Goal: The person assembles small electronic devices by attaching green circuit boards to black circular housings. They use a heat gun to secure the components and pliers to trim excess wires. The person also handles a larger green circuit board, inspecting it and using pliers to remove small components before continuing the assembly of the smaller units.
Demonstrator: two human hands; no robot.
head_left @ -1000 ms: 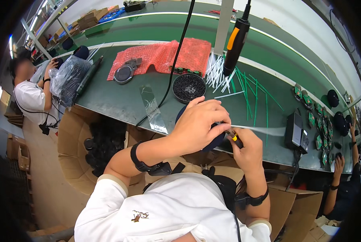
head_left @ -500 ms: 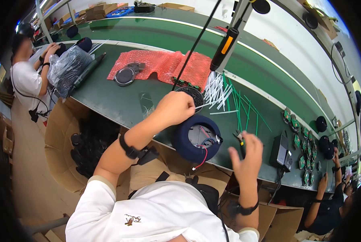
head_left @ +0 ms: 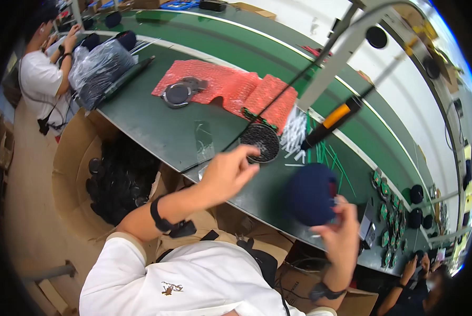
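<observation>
Green-topped, the long workbench (head_left: pixel 157 126) runs past a red bubble-wrap sheet (head_left: pixel 220 84), a black round grille (head_left: pixel 260 142) and loose white and green ties (head_left: pixel 299 134). An orange-handled tool (head_left: pixel 331 120) hangs on a cable above. The right hand (head_left: pixel 341 237) is clamped on a dark blue round part (head_left: pixel 310 194), blurred, held just over the bench's near edge. The left hand (head_left: pixel 228 171) hovers near the grille, fingers loosely curled, seemingly empty. A carton of black parts (head_left: pixel 114 179) stands below.

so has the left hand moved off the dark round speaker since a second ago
Yes. The left hand has left the dark round speaker, reaching forward-left toward the black mesh grille on the bench; the right hand holds the speaker.
</observation>
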